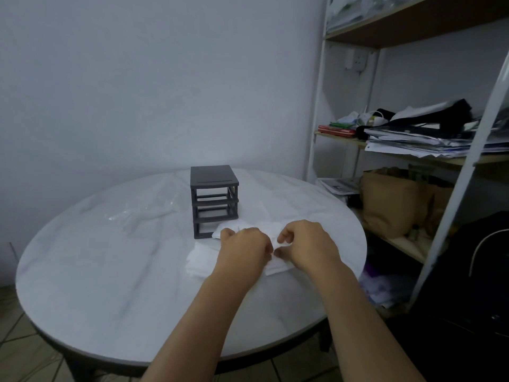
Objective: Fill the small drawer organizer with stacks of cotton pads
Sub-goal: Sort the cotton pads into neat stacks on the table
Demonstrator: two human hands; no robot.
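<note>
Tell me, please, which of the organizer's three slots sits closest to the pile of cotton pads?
The bottom slot of the dark organizer: it opens at table level, right beside the white cotton pads, while the other two sit stacked above it.

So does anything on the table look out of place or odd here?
Yes: the dark organizer frame has open, drawerless bays, and no drawers are visible. The cotton pads lie in a loose heap beside it.
</note>
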